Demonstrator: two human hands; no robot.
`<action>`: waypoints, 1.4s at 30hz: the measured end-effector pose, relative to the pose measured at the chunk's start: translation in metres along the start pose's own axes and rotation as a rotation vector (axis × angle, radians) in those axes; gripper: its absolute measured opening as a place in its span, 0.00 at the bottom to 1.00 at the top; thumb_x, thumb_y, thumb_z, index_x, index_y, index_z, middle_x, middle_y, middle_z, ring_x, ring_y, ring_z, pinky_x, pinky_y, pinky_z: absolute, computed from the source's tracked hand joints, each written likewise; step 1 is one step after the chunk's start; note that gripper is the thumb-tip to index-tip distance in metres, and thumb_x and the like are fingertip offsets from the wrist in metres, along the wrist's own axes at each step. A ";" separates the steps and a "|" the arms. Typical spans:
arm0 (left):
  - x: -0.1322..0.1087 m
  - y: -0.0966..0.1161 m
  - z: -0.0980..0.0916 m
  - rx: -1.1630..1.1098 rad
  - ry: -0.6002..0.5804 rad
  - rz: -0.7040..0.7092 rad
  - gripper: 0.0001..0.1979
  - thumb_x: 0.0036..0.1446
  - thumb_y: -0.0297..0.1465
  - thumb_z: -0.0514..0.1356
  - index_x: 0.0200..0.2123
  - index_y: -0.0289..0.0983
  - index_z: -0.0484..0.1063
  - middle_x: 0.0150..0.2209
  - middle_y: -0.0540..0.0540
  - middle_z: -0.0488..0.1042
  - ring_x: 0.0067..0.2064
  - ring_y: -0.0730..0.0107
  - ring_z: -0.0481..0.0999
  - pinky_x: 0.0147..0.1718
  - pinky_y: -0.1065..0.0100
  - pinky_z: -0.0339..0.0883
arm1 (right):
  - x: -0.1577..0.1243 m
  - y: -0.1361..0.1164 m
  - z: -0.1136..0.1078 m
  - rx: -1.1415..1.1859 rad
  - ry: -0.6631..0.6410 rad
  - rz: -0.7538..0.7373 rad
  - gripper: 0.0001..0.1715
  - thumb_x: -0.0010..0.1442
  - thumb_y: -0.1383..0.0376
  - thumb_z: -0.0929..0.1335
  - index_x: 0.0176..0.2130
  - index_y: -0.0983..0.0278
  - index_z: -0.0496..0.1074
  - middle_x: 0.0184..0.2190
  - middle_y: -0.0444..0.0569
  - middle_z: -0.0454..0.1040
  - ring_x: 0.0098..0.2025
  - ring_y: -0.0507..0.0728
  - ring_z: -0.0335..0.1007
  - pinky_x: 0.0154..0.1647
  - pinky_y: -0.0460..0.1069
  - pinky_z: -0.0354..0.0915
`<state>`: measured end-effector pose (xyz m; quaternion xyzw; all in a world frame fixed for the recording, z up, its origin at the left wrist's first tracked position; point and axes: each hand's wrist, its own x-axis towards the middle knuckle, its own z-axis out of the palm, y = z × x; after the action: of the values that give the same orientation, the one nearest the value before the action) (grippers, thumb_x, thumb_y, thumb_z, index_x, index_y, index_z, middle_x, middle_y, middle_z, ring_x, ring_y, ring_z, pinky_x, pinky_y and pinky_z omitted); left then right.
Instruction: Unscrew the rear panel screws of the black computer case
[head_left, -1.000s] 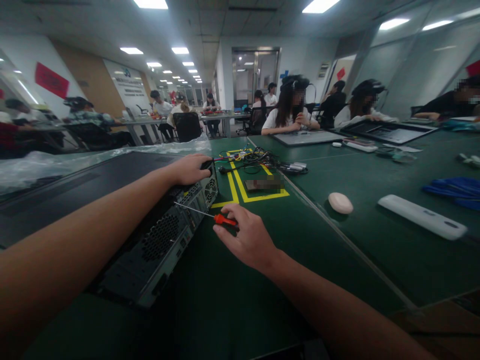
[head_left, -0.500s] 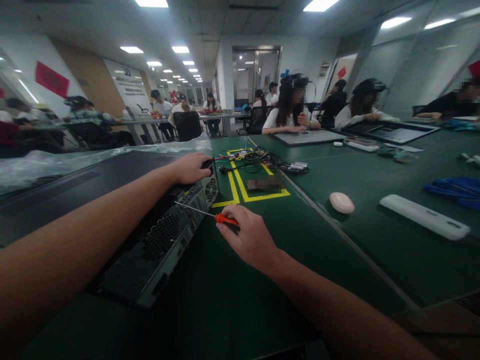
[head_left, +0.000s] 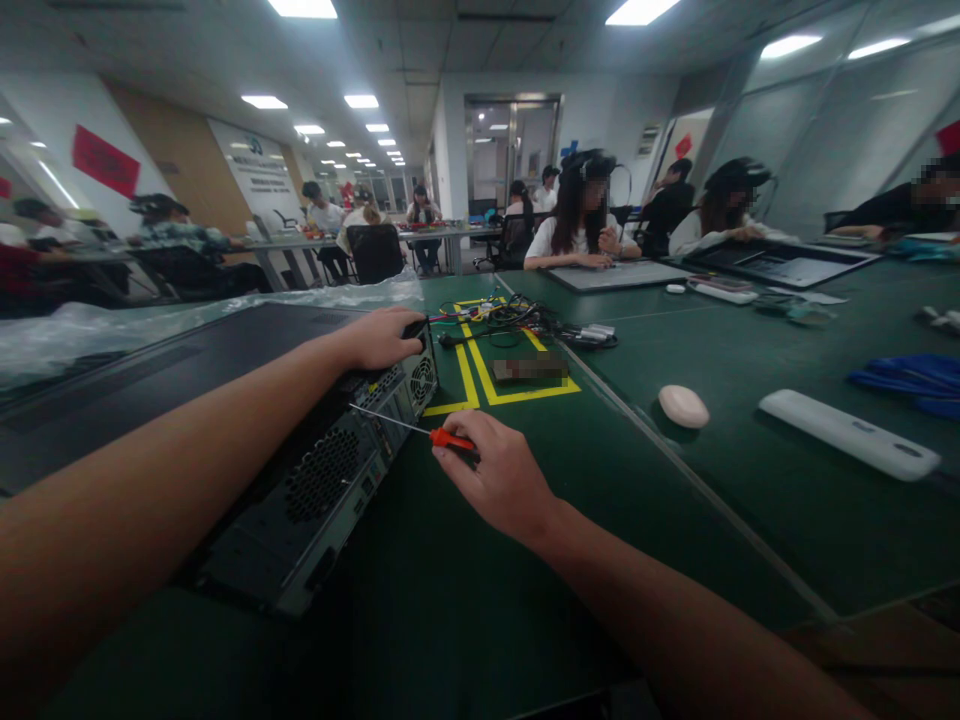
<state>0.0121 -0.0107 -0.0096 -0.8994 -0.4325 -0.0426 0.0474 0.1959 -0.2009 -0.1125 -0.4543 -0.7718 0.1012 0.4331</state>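
A black desktop computer case (head_left: 247, 335) lies on the left of the green table, its rear panel with vents and ports turned toward me. My left hand (head_left: 384, 338) grips the case's far upper corner, its fingers bent over the edge. In my right hand (head_left: 502, 470) is a screwdriver with an orange-red handle (head_left: 450, 440), closed between thumb and fingers. Its thin metal shaft points left, and the tip meets the upper part of the rear panel. Whether a screw sits under the tip is too small to tell.
Beyond the case lie bundled cables (head_left: 525, 318) and a dark flat part (head_left: 529, 370) near yellow tape. To the right are a pale rounded object (head_left: 683, 406), a long white device (head_left: 847, 433) and blue cloth (head_left: 911, 380). Plastic wrap (head_left: 75, 325) lies behind the case. Co-workers sit across the table.
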 end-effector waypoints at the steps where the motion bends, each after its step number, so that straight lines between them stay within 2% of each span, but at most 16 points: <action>1: 0.000 0.000 0.000 -0.001 0.001 0.000 0.36 0.62 0.42 0.51 0.69 0.30 0.65 0.70 0.34 0.68 0.70 0.51 0.67 0.69 0.57 0.57 | 0.000 0.000 0.000 0.001 0.001 0.002 0.07 0.69 0.63 0.68 0.47 0.61 0.72 0.44 0.52 0.79 0.44 0.59 0.75 0.45 0.54 0.68; 6: 0.000 0.001 -0.001 -0.013 0.005 0.000 0.34 0.62 0.43 0.52 0.69 0.37 0.66 0.69 0.39 0.69 0.70 0.53 0.67 0.69 0.57 0.58 | 0.001 -0.001 0.000 0.015 0.008 0.005 0.07 0.69 0.62 0.68 0.47 0.61 0.73 0.44 0.52 0.79 0.44 0.59 0.75 0.46 0.54 0.68; 14: 0.000 0.001 0.000 -0.005 0.008 -0.009 0.35 0.63 0.43 0.51 0.69 0.34 0.66 0.69 0.37 0.69 0.69 0.53 0.68 0.69 0.58 0.58 | 0.001 -0.003 -0.001 0.018 0.020 0.004 0.08 0.69 0.61 0.69 0.47 0.61 0.73 0.43 0.52 0.79 0.43 0.59 0.75 0.45 0.53 0.68; 19: -0.001 0.000 -0.001 -0.026 0.009 0.005 0.34 0.62 0.43 0.52 0.69 0.38 0.66 0.69 0.39 0.70 0.69 0.52 0.68 0.69 0.55 0.59 | 0.001 -0.004 -0.002 0.021 0.026 0.006 0.10 0.69 0.60 0.69 0.48 0.62 0.74 0.43 0.52 0.79 0.43 0.59 0.75 0.45 0.54 0.68; 29: -0.002 0.003 -0.002 0.004 -0.003 0.000 0.37 0.62 0.42 0.51 0.69 0.28 0.65 0.69 0.32 0.68 0.69 0.51 0.68 0.69 0.60 0.58 | 0.001 -0.004 0.000 0.014 0.024 0.006 0.14 0.73 0.57 0.65 0.45 0.64 0.76 0.39 0.51 0.78 0.39 0.57 0.73 0.40 0.52 0.67; 35: -0.003 0.006 -0.003 0.023 -0.009 -0.005 0.37 0.63 0.43 0.50 0.70 0.28 0.63 0.70 0.34 0.67 0.70 0.53 0.67 0.70 0.60 0.56 | -0.001 -0.002 0.004 0.077 0.049 0.010 0.16 0.66 0.59 0.71 0.51 0.62 0.71 0.44 0.52 0.79 0.41 0.58 0.75 0.42 0.53 0.69; 39: -0.002 0.005 -0.003 0.026 -0.004 -0.013 0.37 0.63 0.42 0.50 0.70 0.30 0.64 0.70 0.35 0.67 0.70 0.53 0.67 0.70 0.60 0.56 | 0.000 -0.001 0.003 0.036 0.027 -0.010 0.07 0.67 0.63 0.69 0.46 0.60 0.71 0.42 0.50 0.78 0.41 0.58 0.75 0.43 0.53 0.68; 42: -0.001 0.004 -0.002 0.017 0.002 -0.006 0.35 0.63 0.42 0.50 0.70 0.34 0.65 0.69 0.37 0.69 0.70 0.53 0.68 0.69 0.58 0.57 | 0.001 -0.001 0.002 0.033 0.030 -0.019 0.05 0.67 0.65 0.69 0.44 0.61 0.71 0.42 0.50 0.77 0.42 0.58 0.74 0.43 0.52 0.68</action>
<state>0.0142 -0.0145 -0.0076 -0.8975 -0.4357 -0.0402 0.0552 0.1936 -0.2003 -0.1123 -0.4414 -0.7678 0.1031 0.4528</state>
